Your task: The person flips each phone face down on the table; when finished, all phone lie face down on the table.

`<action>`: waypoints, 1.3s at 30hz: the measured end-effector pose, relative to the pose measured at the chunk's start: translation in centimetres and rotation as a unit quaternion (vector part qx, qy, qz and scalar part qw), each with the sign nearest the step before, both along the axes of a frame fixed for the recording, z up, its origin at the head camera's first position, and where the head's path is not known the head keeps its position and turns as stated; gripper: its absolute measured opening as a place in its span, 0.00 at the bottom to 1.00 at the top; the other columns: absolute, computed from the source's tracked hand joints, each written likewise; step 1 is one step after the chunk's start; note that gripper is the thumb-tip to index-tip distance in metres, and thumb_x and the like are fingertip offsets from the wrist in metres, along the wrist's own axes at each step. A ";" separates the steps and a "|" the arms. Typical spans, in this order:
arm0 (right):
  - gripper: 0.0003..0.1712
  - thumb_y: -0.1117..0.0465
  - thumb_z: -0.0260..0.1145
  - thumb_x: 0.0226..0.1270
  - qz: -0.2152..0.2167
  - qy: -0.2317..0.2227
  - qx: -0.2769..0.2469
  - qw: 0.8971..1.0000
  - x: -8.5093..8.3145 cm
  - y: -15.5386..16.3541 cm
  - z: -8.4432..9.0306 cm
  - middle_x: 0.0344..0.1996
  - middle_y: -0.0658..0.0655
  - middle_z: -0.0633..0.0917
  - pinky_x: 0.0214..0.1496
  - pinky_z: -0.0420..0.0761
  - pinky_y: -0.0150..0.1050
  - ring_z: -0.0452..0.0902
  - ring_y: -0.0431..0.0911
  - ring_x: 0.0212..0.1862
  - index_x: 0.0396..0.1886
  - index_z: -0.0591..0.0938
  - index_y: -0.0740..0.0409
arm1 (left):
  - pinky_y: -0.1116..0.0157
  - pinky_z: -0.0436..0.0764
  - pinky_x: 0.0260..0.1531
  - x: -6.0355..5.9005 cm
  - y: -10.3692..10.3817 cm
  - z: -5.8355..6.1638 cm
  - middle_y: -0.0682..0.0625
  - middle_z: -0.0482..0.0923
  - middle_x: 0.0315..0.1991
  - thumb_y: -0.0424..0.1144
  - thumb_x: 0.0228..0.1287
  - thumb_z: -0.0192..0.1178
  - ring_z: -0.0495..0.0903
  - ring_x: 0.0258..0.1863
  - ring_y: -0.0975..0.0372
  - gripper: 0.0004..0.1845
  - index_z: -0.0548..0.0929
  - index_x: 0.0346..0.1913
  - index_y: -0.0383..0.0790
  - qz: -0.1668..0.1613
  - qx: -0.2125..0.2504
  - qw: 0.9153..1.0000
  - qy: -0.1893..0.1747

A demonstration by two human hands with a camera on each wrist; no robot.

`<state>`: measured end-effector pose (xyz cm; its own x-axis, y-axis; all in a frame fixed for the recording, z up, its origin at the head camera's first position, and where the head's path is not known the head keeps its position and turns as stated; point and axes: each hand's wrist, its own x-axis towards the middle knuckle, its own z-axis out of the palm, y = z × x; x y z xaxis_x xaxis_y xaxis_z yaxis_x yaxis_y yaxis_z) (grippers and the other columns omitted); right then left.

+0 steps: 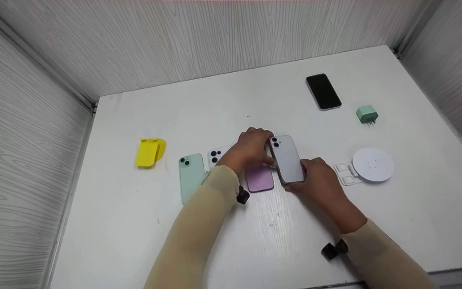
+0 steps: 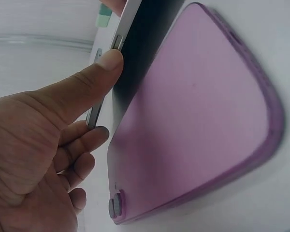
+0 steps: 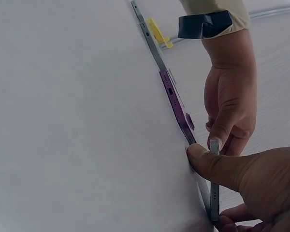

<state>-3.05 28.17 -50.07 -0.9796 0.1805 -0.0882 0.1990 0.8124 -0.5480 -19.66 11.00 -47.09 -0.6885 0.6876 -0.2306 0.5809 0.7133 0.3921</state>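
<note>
Both hands hold a pale silver phone [image 1: 287, 159] back side up, its camera end away from me. My left hand [image 1: 255, 147] grips the camera end, and its thumb presses the phone's side edge [image 2: 117, 42] in the left wrist view. My right hand [image 1: 309, 176] pinches the near end, thumb on the back and fingers underneath [image 3: 210, 192]. The phone is tilted, with one long edge raised over a purple phone [image 1: 260, 178] that lies flat on the table [image 2: 198, 121].
Left of the hands lie a white phone [image 1: 216, 155], a mint green phone [image 1: 191, 175] and a yellow stand [image 1: 150, 152]. At the right are a round white charging pad [image 1: 373, 163], a green plug [image 1: 367, 114] and a black phone [image 1: 323, 91]. Panelled walls enclose the white table [image 1: 134, 224].
</note>
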 end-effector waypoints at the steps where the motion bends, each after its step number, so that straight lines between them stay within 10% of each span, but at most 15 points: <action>1: 0.43 0.47 0.89 0.53 0.000 0.000 -0.002 1.000 0.0 0.0 0.0 0.47 0.69 0.84 0.48 0.82 0.56 0.81 0.57 0.44 0.59 0.84 0.71 | 0.54 0.69 0.75 0.0 0.0 -0.1 0.49 0.83 0.66 0.54 0.55 0.85 0.73 0.70 0.54 0.48 0.77 0.77 0.44 -0.001 -0.001 1.000 0.002; 29: 0.44 0.43 0.86 0.59 0.012 -0.023 0.001 1.000 -0.1 0.3 0.9 0.47 0.69 0.84 0.50 0.81 0.56 0.79 0.58 0.46 0.62 0.83 0.72 | 0.54 0.69 0.74 0.8 0.4 -0.5 0.49 0.78 0.65 0.63 0.58 0.80 0.71 0.70 0.53 0.44 0.79 0.72 0.43 -0.004 -0.039 0.999 0.037; 39: 0.50 0.35 0.65 0.79 -0.064 -0.018 0.016 0.998 -7.3 7.6 4.6 0.65 0.79 0.78 0.69 0.75 0.67 0.75 0.72 0.67 0.77 0.71 0.76 | 0.54 0.67 0.76 1.2 0.4 -0.4 0.50 0.75 0.70 0.60 0.59 0.81 0.69 0.73 0.53 0.44 0.77 0.73 0.43 0.010 -0.033 0.999 0.018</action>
